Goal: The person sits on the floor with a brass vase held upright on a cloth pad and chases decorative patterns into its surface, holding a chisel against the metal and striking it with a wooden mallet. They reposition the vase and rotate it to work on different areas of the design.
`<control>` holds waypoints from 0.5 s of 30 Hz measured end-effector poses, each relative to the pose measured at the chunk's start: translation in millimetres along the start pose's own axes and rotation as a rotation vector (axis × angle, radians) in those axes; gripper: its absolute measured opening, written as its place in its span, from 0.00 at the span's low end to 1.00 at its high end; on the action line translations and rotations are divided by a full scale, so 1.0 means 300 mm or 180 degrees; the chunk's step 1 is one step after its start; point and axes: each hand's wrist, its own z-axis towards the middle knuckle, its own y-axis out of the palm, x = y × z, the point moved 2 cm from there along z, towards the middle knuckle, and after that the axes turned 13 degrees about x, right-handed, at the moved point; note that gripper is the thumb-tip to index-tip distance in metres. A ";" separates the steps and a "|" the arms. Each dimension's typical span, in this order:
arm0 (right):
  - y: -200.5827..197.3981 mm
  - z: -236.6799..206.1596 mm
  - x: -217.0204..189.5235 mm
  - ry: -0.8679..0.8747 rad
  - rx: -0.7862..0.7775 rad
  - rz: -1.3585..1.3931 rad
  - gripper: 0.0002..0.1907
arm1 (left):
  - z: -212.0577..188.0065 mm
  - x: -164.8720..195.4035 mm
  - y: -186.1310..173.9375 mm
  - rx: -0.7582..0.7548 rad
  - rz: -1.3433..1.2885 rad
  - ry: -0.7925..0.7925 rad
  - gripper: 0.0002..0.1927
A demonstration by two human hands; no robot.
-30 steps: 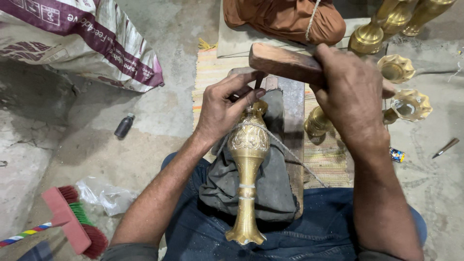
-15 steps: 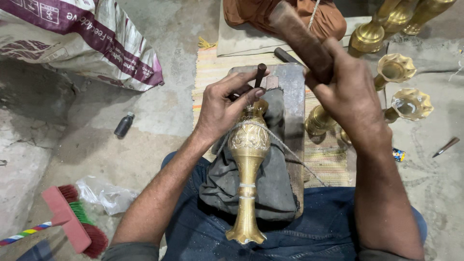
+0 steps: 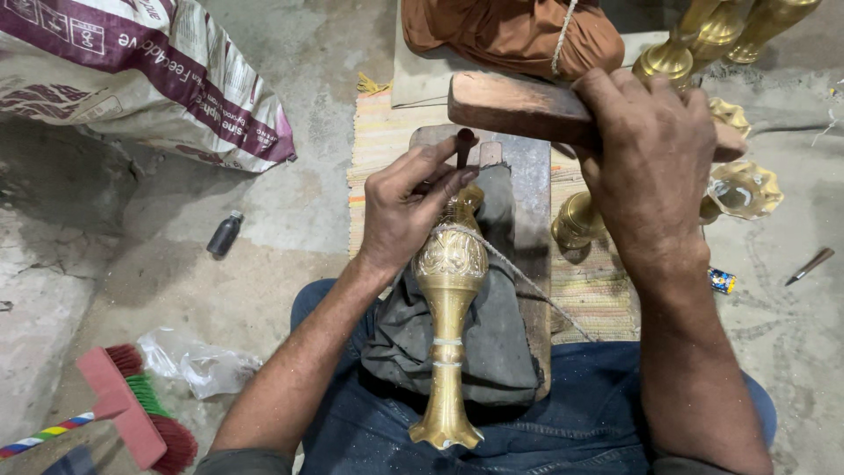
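A tall engraved brass vase [image 3: 448, 317] lies on a grey cloth [image 3: 492, 343] across my lap, its foot toward me. A thin cord [image 3: 519, 274] is wound around its bulb. My left hand [image 3: 406, 204] pinches a short dark punch [image 3: 463, 148] upright against the vase's neck. My right hand [image 3: 649, 158] grips a wooden mallet block [image 3: 514, 107], held just above and right of the punch. A flat metal slab [image 3: 533, 193] lies under the cloth.
Several brass pieces [image 3: 668, 53] stand at the back right on a striped mat [image 3: 387, 141], with a brass cup [image 3: 578, 220] nearer. A printed sack [image 3: 141, 70] lies at the left, a small dark bottle [image 3: 224, 233] and a red brush [image 3: 132, 409] on the floor.
The mallet rose up and tilted half a second ago, and has now come back down close over the punch. My left hand and the vase have stayed in place.
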 end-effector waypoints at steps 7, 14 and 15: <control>0.065 -0.033 0.047 0.0547 -0.0486 0.0752 0.13 | 0.004 -0.002 -0.004 -0.0124 0.0062 0.0039 0.17; 0.045 -0.030 0.033 0.0836 -0.0291 0.1379 0.17 | 0.018 0.014 -0.003 -0.0155 -0.0028 0.0018 0.18; 0.030 -0.025 0.024 0.0260 -0.0166 0.0692 0.18 | 0.020 0.015 -0.003 -0.0157 0.0042 -0.0024 0.18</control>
